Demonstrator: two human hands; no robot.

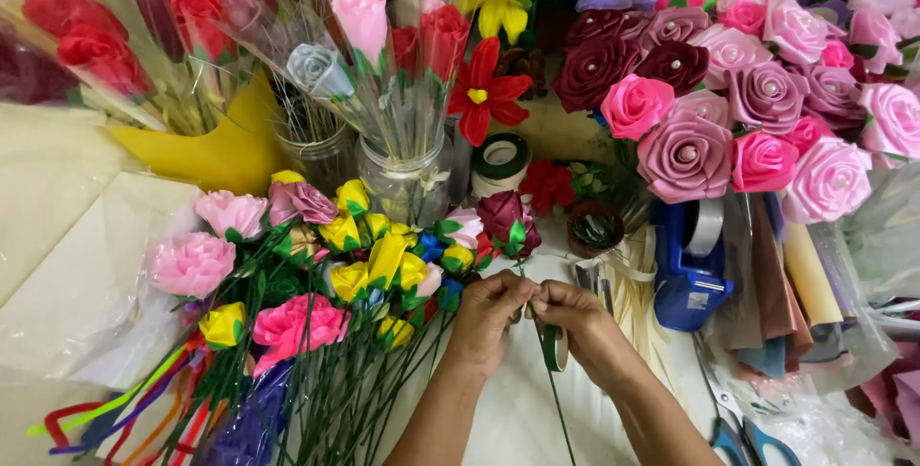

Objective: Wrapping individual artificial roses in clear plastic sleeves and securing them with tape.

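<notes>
Left hand (487, 320) and right hand (580, 324) pinch a thin green stem (556, 399) together. A green tape roll (555, 347) hangs at the right hand's seven o'clock.

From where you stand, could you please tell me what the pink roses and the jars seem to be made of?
Pink roses: probably satin ribbon, given folded glossy petals with pearl centres. Jars: clear glass or plastic; stems show through.

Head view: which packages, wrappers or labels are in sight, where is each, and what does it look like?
Clear cellophane sleeves: top centre, cone-shaped wraps around single roses standing in glass jars.
Small label: white square on the blue tape dispenser, right of the hands.
Clear plastic bag: far right edge, crumpled and see-through.
No signs or screens.
</notes>
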